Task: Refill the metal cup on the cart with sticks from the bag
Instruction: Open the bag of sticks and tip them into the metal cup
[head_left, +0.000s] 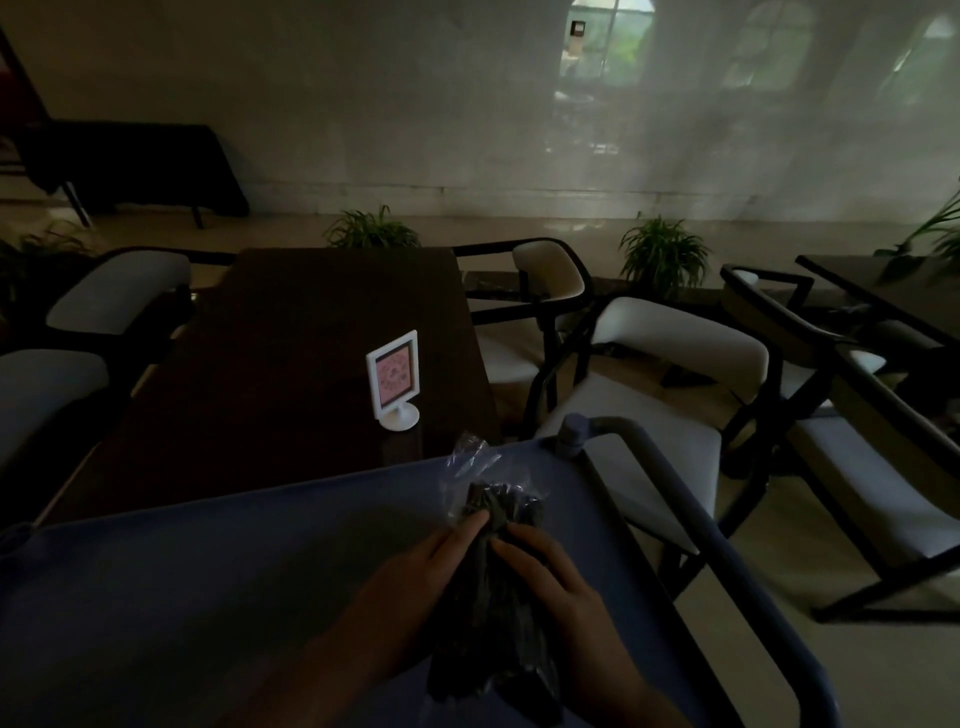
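A clear plastic bag (475, 467) filled with dark sticks (506, 506) is held over the blue cart top (208, 582). My left hand (415, 587) grips the bag from the left, fingers pressed on its upper part. My right hand (556, 587) grips it from the right, fingertips near the dark stick ends. The bag's open crinkled top points away from me. No metal cup shows in this view.
The cart's grey handle rail (675, 499) runs along its right side. Beyond the cart stands a dark table (291, 364) with a white framed sign (393, 379). White-cushioned chairs (665, 364) stand left and right. The scene is dim.
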